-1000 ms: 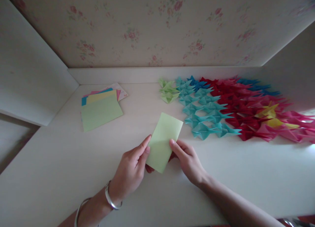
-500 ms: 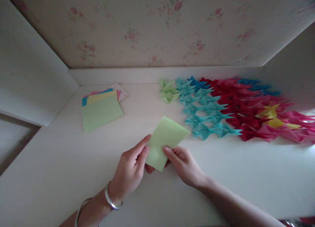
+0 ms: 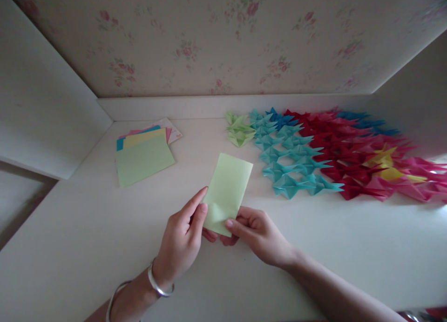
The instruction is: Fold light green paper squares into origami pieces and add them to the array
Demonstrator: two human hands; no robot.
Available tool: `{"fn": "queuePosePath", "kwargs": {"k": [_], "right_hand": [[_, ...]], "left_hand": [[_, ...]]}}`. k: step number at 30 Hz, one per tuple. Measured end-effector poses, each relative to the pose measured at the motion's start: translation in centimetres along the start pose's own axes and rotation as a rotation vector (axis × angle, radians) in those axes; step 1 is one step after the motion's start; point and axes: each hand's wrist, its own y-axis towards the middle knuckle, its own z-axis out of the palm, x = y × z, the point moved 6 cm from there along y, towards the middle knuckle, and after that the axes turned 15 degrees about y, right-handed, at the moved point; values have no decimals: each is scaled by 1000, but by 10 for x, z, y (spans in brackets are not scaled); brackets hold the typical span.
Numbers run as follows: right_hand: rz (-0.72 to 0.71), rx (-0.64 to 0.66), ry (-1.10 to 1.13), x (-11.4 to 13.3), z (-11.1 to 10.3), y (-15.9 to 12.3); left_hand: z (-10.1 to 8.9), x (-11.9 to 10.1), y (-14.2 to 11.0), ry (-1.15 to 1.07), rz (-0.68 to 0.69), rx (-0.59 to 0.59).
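Between my hands, above the white table, is a light green sheet of folded paper, now a narrow rectangle tilted slightly to the right. My left hand pinches its left edge between thumb and fingers. At the lower right corner, my right hand grips the paper, thumb on top and fingers curled behind it. The fingertips of both hands are partly hidden under the sheet. Two silver bangles circle my left wrist and forearm.
Loose sheets of coloured paper, green on top, lie at the left. Several light green folded paper cranes sit at the back, beside rows of turquoise cranes and red and pink ones. A flowered wall rises behind the table.
The green paper has turned anticlockwise, from a strong rightward slant to nearly upright. My right hand has shifted slightly left along its bottom edge. My left hand has moved slightly left.
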Motion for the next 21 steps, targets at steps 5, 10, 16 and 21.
{"fn": "queuePosePath", "kwargs": {"k": [5,10,16,21], "right_hand": [[7,4,-15,2,3,-1],[-50,-44,-19,2,-3,-2],[-427,-141,-269,21,-21,-11],[-459,-173,-586,25,-18,-14]], "left_hand": [[-2,0,0,9,-11,-19],[-1,2,0,-31,-51,-15],[-3,3,0,-140,-107,-31],[-1,1,-2,-234,-113,50]]}}
